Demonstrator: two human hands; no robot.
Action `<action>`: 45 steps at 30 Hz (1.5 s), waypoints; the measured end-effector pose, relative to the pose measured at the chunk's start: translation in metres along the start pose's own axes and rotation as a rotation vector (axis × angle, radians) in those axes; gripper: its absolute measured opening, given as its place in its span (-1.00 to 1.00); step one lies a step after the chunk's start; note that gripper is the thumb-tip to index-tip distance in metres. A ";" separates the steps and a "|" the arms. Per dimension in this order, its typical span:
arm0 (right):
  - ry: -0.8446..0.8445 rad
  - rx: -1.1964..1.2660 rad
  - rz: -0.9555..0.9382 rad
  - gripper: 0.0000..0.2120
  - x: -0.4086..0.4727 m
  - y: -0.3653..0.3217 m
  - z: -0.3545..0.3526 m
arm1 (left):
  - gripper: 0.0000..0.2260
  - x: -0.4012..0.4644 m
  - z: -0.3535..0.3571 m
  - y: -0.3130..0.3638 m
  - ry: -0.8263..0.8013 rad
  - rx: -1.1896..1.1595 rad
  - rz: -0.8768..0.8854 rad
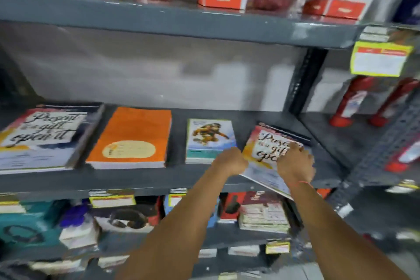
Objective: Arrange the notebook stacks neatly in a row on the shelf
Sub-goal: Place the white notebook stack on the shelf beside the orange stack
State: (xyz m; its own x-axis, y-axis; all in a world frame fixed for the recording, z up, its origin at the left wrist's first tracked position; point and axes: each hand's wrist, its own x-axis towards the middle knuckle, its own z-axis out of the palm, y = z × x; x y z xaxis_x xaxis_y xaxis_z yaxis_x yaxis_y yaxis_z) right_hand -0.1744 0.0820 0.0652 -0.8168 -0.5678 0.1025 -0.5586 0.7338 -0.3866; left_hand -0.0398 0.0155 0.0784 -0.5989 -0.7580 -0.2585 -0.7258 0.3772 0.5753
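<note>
Four notebook stacks lie on the grey middle shelf (159, 179). From the left: a "Present is a gift" stack (43, 136), an orange stack (131, 136), a smaller stack with a cartoon cover (209, 138), and a second "Present is a gift" stack (266, 154) at the right. That right stack sits skewed and overhangs the shelf's front edge. My left hand (229, 161) grips its near left edge. My right hand (295, 161) rests on top of its cover, fingers bent over it.
A dark upright post (302, 79) bounds the shelf at the right, with red bottles (350, 102) beyond it. Boxes and wrapped packs fill the shelf above. Books and yellow price tags (111, 200) line the shelf below.
</note>
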 end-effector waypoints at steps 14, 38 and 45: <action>-0.537 1.018 0.543 -0.95 0.027 0.108 0.028 | -0.74 0.013 0.062 0.019 0.182 0.006 -0.245; -0.692 1.404 0.117 -0.83 0.023 0.029 -0.022 | -0.67 -0.031 -0.022 -0.018 0.561 -1.154 -0.176; -0.752 1.260 -0.117 -0.79 -0.052 -0.146 0.022 | -0.77 -0.098 -0.118 -0.160 0.817 -1.135 -0.257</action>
State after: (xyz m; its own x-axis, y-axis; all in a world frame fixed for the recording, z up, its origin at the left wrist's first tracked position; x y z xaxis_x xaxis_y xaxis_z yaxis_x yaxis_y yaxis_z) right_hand -0.0473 -0.0034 0.0962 -0.2912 -0.9451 -0.1486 0.1991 0.0921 -0.9756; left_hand 0.1754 -0.0335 0.1032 0.1501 -0.9755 -0.1610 0.1127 -0.1449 0.9830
